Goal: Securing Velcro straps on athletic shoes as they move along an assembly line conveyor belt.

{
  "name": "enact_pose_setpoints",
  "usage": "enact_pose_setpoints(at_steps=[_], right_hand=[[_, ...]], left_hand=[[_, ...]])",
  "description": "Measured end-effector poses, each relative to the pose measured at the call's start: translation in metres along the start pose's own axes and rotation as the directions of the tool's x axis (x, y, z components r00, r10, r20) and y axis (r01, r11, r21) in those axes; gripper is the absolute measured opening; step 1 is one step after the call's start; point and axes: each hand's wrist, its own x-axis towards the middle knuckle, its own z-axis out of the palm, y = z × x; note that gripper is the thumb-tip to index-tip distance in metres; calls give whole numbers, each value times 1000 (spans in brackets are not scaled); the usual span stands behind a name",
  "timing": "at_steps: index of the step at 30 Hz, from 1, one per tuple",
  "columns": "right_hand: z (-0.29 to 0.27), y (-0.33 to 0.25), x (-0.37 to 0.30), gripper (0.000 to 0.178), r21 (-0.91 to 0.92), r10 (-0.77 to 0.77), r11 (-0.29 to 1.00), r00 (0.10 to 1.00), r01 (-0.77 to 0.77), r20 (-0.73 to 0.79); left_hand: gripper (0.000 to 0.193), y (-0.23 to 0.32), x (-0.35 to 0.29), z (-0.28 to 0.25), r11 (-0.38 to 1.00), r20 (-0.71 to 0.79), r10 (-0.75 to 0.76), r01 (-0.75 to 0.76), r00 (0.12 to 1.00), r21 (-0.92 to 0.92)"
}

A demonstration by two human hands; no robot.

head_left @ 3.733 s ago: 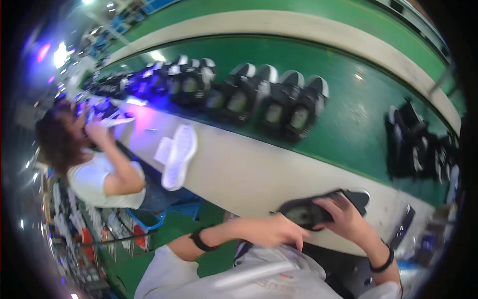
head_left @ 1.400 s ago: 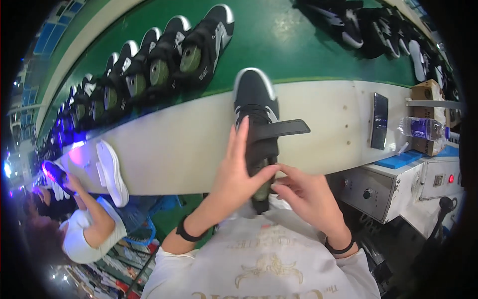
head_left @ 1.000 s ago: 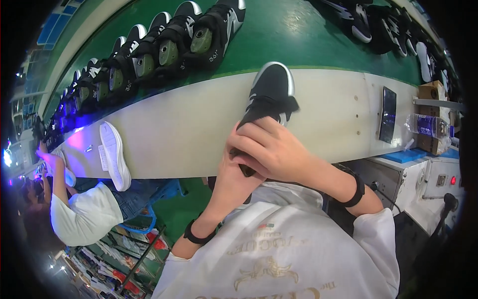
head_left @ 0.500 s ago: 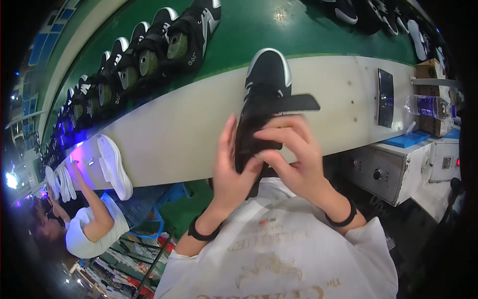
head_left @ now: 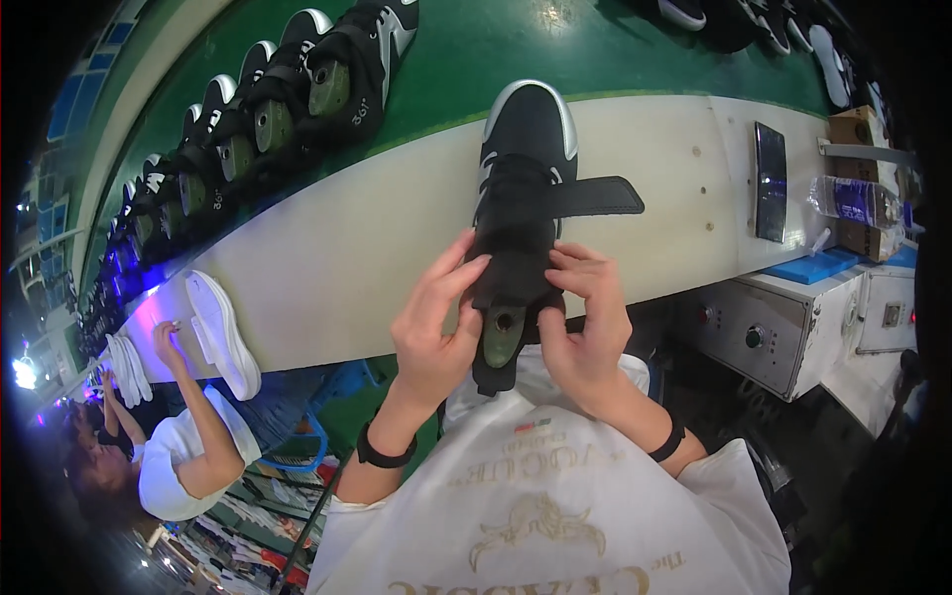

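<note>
Between my hands lies a black shoe upper (head_left: 529, 124) with a silver-edged toe, its toe pointing away from me over the white bench. A green shoe last (head_left: 503, 332) fills it and shows at the heel end. A black strap (head_left: 600, 196) sticks out from the upper to the right. My left hand (head_left: 436, 322) grips the upper's left side near the ankle opening, fingers bent over the edge. On the other side my right hand (head_left: 590, 322) pinches the collar edge between thumb and fingers.
Several similar black uppers on lasts (head_left: 332, 84) line the green surface at the far left. White soles (head_left: 223, 332) lie on the bench (head_left: 367, 258) near a seated co-worker (head_left: 188, 446). At right are a dark flat panel (head_left: 770, 183), a plastic bottle (head_left: 855, 201) and a control box (head_left: 759, 332).
My right hand has moved from above the upper to its right edge. The green last, hidden before, now shows at the heel. My left hand has shifted slightly left.
</note>
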Motion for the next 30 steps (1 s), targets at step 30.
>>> enact_pose_setpoints(at_steps=[30], right_hand=[[69,-16,93,8,464,20,869,948,-174,318]], left_hand=[[27,-21,54,-58,935,-142,-332,345,932,81]])
